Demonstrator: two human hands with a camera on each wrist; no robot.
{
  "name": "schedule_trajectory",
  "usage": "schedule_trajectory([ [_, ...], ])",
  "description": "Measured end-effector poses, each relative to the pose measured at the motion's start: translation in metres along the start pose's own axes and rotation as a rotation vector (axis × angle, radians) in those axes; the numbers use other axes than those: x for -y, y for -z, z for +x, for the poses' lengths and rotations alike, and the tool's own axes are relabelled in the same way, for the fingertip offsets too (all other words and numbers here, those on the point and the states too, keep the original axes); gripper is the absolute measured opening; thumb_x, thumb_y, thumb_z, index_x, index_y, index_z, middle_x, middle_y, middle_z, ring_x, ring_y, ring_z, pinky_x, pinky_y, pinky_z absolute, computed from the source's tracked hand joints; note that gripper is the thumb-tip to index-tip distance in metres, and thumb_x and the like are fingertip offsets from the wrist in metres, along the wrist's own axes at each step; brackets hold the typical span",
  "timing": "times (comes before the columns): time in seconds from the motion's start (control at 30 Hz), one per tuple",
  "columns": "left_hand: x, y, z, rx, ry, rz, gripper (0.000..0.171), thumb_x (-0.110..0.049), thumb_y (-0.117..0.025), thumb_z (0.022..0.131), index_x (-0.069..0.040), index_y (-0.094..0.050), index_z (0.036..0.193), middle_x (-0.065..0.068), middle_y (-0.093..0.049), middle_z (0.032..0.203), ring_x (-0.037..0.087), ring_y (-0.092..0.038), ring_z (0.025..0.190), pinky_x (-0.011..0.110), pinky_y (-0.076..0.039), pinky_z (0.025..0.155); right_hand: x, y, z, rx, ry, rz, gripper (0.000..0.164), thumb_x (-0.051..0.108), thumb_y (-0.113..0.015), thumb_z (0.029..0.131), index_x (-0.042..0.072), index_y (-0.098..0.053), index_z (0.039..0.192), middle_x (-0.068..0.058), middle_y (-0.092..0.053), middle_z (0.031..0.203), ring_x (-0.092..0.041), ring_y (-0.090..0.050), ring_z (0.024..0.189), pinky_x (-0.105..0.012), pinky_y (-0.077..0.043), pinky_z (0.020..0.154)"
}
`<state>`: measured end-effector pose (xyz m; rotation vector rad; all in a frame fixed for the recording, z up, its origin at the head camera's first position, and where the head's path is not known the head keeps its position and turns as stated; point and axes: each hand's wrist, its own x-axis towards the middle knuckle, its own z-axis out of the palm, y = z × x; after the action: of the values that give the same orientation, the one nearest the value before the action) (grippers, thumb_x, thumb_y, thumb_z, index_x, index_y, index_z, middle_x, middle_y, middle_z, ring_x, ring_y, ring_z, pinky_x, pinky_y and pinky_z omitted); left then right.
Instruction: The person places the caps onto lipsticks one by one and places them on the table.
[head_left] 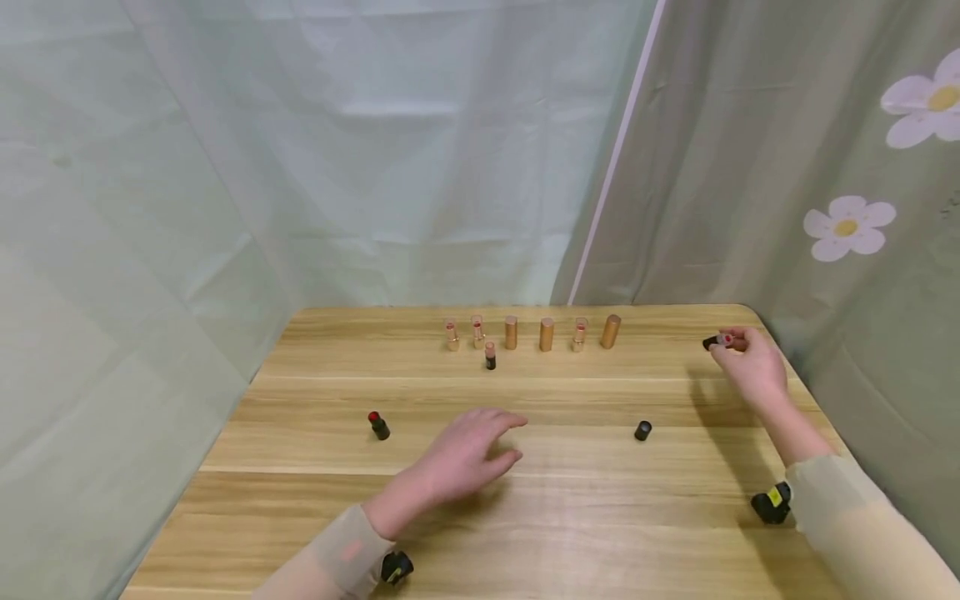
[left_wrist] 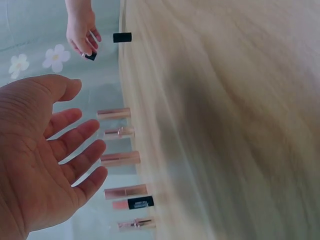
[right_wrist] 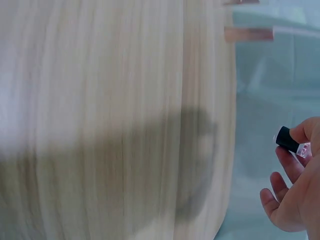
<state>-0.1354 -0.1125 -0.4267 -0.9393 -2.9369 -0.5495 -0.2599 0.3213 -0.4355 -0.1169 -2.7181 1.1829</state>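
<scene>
My right hand [head_left: 753,371] pinches a small lipstick [right_wrist: 287,138] between thumb and fingers, above the table's far right corner. Its black end points out to the left; a clear and red part shows by the fingertips. Over the middle of the table hovers my left hand [head_left: 465,454], fingers loosely spread and thumb apart, holding nothing. A black lipstick with a red top [head_left: 378,426] stands to its left. Beyond it stands a black lipstick with a pinkish top [head_left: 491,356]. A short black cap [head_left: 642,430] stands between the two hands.
Along the back of the wooden table [head_left: 300,400] runs a row of copper-coloured tubes [head_left: 546,334] and lipsticks with clear tops [head_left: 579,336]. Pale curtains [head_left: 450,167] hang behind and at both sides, with white flowers [head_left: 847,227] at the right.
</scene>
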Motion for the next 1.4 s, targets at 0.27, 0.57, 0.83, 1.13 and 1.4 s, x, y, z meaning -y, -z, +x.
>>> schedule_trajectory([
  [0.27,0.009,0.017,-0.009,-0.06,0.041,-0.024,0.045,-0.04,-0.056,0.091,-0.023,-0.05,0.132,-0.008,-0.052,0.128,0.015,-0.045,0.12,0.039,-0.036,0.099,0.026,-0.017,-0.018,0.027,0.079,0.119,0.048,0.037,-0.057,0.091,0.002,-0.053,0.124,-0.016,-0.057,0.116,-0.029,-0.05,0.106,-0.042,-0.038,0.088],
  [0.57,0.034,0.044,-0.026,-0.215,0.105,-0.042,0.044,-0.035,-0.06,0.09,-0.021,-0.052,0.131,-0.009,-0.054,0.125,0.011,-0.046,0.117,0.036,-0.041,0.094,0.051,-0.039,-0.043,0.156,0.117,0.326,0.046,0.035,-0.062,0.089,0.007,-0.053,0.125,-0.012,-0.058,0.108,-0.021,-0.056,0.102,-0.015,-0.045,0.074],
  [0.83,0.063,0.071,-0.053,-0.33,0.231,-0.153,0.046,-0.036,-0.058,0.091,-0.022,-0.048,0.134,-0.006,-0.054,0.123,0.017,-0.044,0.117,0.045,-0.037,0.094,0.066,-0.054,-0.06,0.206,0.119,0.446,0.045,0.034,-0.065,0.086,0.009,-0.055,0.122,-0.011,-0.058,0.105,-0.013,-0.054,0.097,-0.016,-0.046,0.078],
  [1.13,0.106,0.089,-0.088,-0.397,0.33,-0.301,0.06,-0.03,-0.064,0.088,-0.017,-0.037,0.14,0.003,-0.054,0.122,0.021,-0.045,0.115,0.044,-0.035,0.093,0.072,-0.061,-0.07,0.218,0.059,0.468,0.047,0.035,-0.069,0.083,0.011,-0.054,0.122,-0.008,-0.063,0.103,-0.016,-0.056,0.097,-0.02,-0.045,0.079],
  [1.4,0.143,0.075,-0.11,-0.185,0.496,-0.482,0.076,-0.028,-0.07,0.084,-0.003,-0.027,0.142,0.015,-0.049,0.127,0.034,-0.042,0.119,0.052,-0.032,0.097,0.072,-0.064,-0.073,0.233,0.069,0.465,0.049,0.038,-0.069,0.082,0.009,-0.056,0.12,-0.009,-0.063,0.103,-0.018,-0.057,0.095,-0.021,-0.047,0.076],
])
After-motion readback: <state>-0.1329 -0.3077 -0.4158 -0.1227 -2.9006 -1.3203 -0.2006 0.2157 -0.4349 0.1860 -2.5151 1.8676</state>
